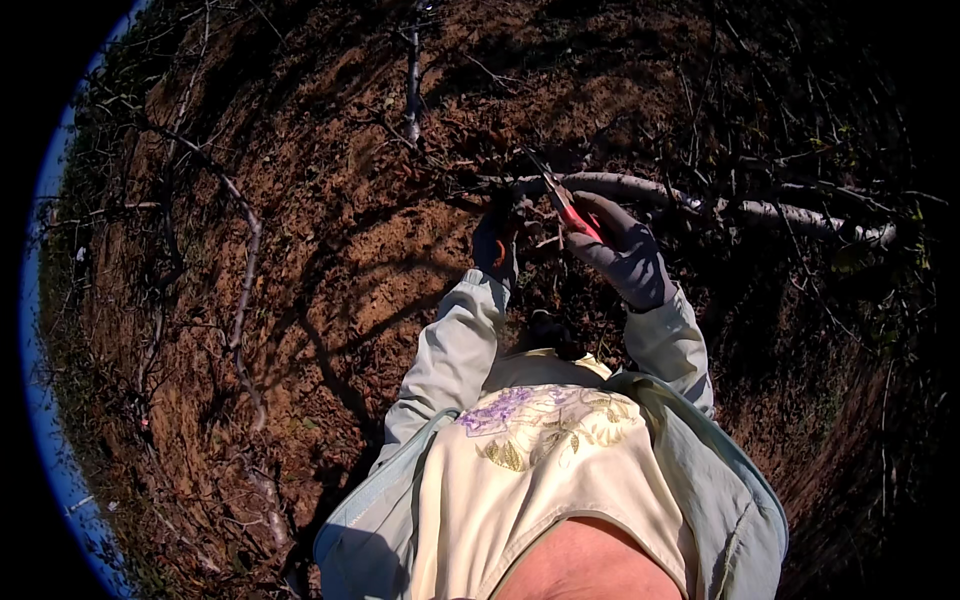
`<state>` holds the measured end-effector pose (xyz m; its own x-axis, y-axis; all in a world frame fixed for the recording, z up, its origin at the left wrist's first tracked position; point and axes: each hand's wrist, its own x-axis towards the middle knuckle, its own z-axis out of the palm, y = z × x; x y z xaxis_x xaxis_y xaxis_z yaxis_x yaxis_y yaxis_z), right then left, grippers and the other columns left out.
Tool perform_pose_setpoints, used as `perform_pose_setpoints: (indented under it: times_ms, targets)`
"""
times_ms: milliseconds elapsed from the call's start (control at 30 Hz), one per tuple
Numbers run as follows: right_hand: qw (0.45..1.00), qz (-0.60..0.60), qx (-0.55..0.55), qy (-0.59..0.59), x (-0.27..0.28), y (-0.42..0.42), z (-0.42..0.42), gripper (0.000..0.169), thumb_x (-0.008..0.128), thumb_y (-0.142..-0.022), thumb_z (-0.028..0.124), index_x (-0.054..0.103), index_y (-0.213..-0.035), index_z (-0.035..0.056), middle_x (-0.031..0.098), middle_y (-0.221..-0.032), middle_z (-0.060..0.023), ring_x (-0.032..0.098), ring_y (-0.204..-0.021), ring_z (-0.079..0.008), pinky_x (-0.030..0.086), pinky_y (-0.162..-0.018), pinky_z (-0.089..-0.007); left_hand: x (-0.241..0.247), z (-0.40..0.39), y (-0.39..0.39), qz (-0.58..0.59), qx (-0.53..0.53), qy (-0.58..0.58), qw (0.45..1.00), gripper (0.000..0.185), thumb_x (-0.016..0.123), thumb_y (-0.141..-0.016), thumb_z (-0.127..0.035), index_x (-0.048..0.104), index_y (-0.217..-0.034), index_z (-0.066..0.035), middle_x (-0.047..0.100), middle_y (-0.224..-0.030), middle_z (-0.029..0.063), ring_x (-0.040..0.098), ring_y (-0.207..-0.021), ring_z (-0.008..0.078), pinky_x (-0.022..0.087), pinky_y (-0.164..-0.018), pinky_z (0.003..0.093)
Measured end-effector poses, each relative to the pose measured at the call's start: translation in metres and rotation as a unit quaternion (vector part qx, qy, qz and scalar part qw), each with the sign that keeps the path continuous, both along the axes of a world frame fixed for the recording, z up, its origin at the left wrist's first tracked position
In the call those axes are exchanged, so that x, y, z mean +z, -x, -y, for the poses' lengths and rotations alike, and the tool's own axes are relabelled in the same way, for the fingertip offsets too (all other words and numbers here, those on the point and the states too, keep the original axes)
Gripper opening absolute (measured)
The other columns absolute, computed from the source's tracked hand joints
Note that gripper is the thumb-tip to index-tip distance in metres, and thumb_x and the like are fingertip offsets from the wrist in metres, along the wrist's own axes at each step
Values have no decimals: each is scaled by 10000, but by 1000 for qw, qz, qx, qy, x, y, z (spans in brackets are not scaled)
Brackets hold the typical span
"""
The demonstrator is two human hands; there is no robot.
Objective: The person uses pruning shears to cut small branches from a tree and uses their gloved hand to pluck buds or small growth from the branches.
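Observation:
My right hand [626, 259], in a grey glove, is closed around the red handles of a pair of pruning shears [576, 217]. Their metal blades point up and to the left, crossing in front of a pale-barked branch [622, 184]. On the left side of the shears, my left hand [495, 244] is in deep shadow, wearing a dark glove with an orange patch. Its fingers reach toward the left end of that branch, among dark twigs and leaves. Whether they grip anything is hidden by the shade.
Another pale stem [412, 90] rises at the top. A long bent branch [251, 247] runs down the left side. Thin bare twigs [817, 292] tangle at the right. Brown soil [375, 292] with dry leaves covers the sloping ground.

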<state>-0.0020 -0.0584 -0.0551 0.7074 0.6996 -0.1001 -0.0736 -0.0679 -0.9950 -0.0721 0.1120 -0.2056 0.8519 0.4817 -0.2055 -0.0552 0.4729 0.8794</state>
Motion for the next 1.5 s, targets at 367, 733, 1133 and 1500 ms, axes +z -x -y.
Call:
perform_pose_setpoints:
  times_ms: [367, 733, 1133, 1500]
  targets:
    - [998, -38, -17, 49, -11, 15, 15, 571, 729, -766, 174, 479, -1243, -17, 590, -1125, -116, 570, -1005, -150, 467, -869, -278, -5, 0, 0, -11, 20, 18, 1000, 364, 343, -997, -183, 411, -1319, -30, 507, -1263, 90, 492, -1124, 237, 338, -1007, 371]
    - [995, -38, -72, 62, -16, 19, 19, 619, 729, -745, 198, 463, -1266, -4, 539, -1199, -157, 558, -1060, -200, 456, -896, -303, -7, -1, 2, -15, 37, 35, 999, 354, 349, -995, -193, 424, -1303, -37, 517, -1232, 83, 496, -1094, 226, 348, -981, 358]
    - [990, 65, 46, 113, -11, 18, 33, 619, 726, -754, 187, 449, -1283, 25, 536, -1187, -113, 529, -1083, -196, 425, -927, -308, -10, 0, 9, -11, 54, 52, 997, 344, 355, -993, -204, 438, -1286, -45, 527, -1198, 75, 501, -1060, 215, 359, -953, 343]
    - [986, -124, 105, 33, 4, 19, 34, 543, 673, -812, 114, 430, -1286, 8, 554, -1096, -89, 541, -930, -121, 461, -792, -236, -16, 1, 11, -10, 60, 60, 996, 336, 361, -991, -214, 451, -1271, -52, 537, -1167, 67, 505, -1030, 204, 369, -927, 330]
